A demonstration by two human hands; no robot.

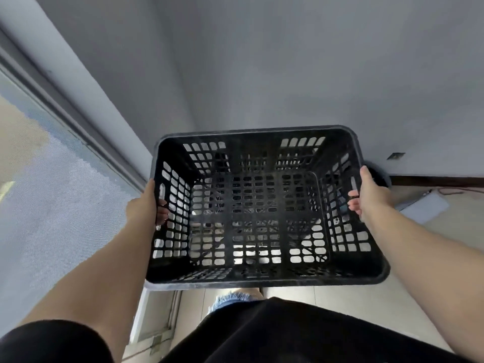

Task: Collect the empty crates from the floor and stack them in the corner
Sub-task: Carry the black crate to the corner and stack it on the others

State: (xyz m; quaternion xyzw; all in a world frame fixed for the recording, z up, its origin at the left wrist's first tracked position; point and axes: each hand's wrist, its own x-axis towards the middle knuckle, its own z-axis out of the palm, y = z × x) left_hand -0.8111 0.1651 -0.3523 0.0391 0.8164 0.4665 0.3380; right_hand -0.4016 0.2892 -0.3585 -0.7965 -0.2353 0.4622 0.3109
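A black plastic crate (262, 136) with slotted walls and floor hangs in the air in front of me, open side up and empty. My left hand (142, 205) grips its left wall, fingers through the handle slot. My right hand (370, 196) holds the right wall the same way, fingertips hooked inside. The crate is level with the room corner ahead, where two grey walls meet. Through the crate's floor I see pale floor and dark shapes that I cannot make out.
A glass door or window with a grey frame (65, 111) runs along the left. A dark round object (379, 176) sits against the right wall behind the crate. A flat grey board (424, 205) and a red cable (458, 190) lie on the tiled floor at right.
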